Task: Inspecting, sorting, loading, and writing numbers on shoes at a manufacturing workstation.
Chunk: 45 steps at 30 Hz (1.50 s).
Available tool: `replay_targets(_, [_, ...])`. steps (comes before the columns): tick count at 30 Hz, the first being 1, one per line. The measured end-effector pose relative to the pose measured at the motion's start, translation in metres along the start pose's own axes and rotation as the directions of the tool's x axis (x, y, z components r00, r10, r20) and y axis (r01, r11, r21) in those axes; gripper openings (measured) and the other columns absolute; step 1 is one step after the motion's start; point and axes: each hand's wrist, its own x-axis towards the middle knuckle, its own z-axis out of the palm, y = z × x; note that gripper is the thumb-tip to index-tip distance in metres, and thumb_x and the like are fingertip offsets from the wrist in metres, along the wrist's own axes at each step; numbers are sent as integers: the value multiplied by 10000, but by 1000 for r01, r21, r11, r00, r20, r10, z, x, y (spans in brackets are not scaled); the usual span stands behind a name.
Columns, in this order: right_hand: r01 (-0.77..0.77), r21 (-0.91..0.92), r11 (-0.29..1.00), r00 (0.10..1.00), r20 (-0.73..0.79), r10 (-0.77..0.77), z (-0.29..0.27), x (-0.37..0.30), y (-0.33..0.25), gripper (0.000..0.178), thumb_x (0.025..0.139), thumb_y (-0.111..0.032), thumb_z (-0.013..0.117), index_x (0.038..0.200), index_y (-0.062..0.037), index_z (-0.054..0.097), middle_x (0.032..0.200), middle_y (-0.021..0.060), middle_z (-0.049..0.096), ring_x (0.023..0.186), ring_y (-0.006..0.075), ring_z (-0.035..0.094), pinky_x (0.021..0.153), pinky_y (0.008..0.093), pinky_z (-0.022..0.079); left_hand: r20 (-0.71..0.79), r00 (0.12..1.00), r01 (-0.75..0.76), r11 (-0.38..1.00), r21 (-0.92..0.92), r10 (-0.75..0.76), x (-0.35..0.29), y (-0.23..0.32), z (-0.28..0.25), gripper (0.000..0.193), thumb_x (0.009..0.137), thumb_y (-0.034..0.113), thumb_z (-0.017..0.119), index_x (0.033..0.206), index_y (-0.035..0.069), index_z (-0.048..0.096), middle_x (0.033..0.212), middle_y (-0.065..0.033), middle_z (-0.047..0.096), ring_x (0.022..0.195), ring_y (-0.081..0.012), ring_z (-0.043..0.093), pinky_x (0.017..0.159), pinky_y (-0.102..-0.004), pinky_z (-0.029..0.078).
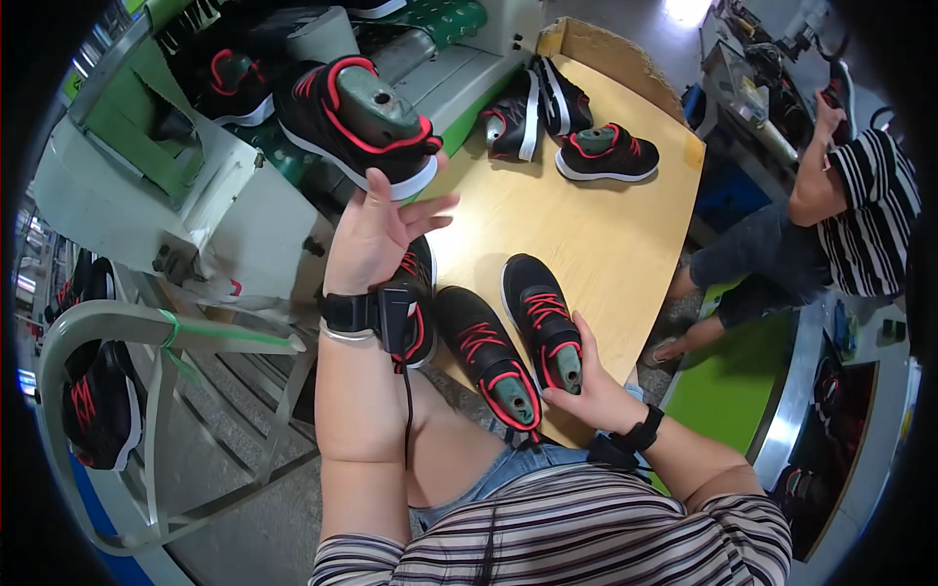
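My left hand (381,230) is raised at the upper left, supporting a black shoe (357,127) with red trim and a white sole by its heel end. The thumb lies against the sole side, one finger shows behind the heel, and other fingers stretch out below. A green shoe last fills that shoe's opening. Low on the table, my right hand (596,391) grips the heel of a similar shoe (539,313), its toe pointing away from me. Beside it lies another black-and-red shoe (486,356) with a last inside. One more shoe (422,293) is partly hidden behind my left wrist.
Several shoes, one an upright shoe (608,154), occupy the far end of the wooden table (616,239). A green conveyor (445,21) and pale machine (127,186) stand left, above a metal rack (176,337). At right, a co-worker (860,210) holds a shoe.
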Motion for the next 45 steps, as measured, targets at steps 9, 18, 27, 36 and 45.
replay_targets(9, [49, 695, 717, 945, -264, 192, -54, 32, -24, 779, 821, 19, 672, 1478, -97, 272, 1294, 149, 554, 1151, 228, 573, 1020, 346, 446, -58, 984, -173, 985, -26, 171, 0, -6, 4, 632, 1003, 474, 499, 1402, -12, 447, 1395, -237, 533, 1262, -295, 571, 1049, -439, 445])
replay_targets(18, [600, 146, 787, 752, -437, -493, -149, 229, -179, 654, 822, -139, 734, 1375, -54, 396, 1202, 128, 595, 1053, 178, 602, 935, 303, 480, -4, 971, -230, 938, -258, 237, -1, -1, -1, 587, 1034, 357, 433, 1492, 1, 345, 1497, -241, 422, 1371, -304, 460, 1115, -451, 359])
replay_targets(27, [514, -231, 826, 701, -442, -560, -180, 441, -203, 579, 934, -384, 650, 1405, -78, 507, 1277, 142, 607, 1176, 243, 579, 1029, 363, 432, 26, 965, -239, 914, -328, 262, 4, -1, -14, 661, 987, 366, 510, 1511, 21, 301, 1525, -240, 379, 1385, -354, 429, 1128, -468, 345])
replay_targets(36, [-505, -213, 836, 627, -757, 185, -293, 326, 95, 551, 742, -398, 742, 1187, -80, 676, 1194, 208, 667, 1164, 319, 609, 1068, 433, 408, 40, 952, -267, 886, -380, 304, 15, -5, -5, 730, 978, 439, 506, 1546, 50, 263, 1591, -227, 262, 1437, -341, 350, 1145, -477, 298])
replay_targets(45, [70, -314, 947, 993, 111, -37, -148, 173, -29, 330, 756, -133, 729, 1079, -87, 679, 1567, 210, 348, 1391, 258, 432, 1056, 317, 384, -31, 952, -299, 900, -317, 306, 1, 3, -21, 701, 983, 408, 518, 1498, -21, 314, 1590, -279, 207, 1436, -360, 344, 1156, -493, 304])
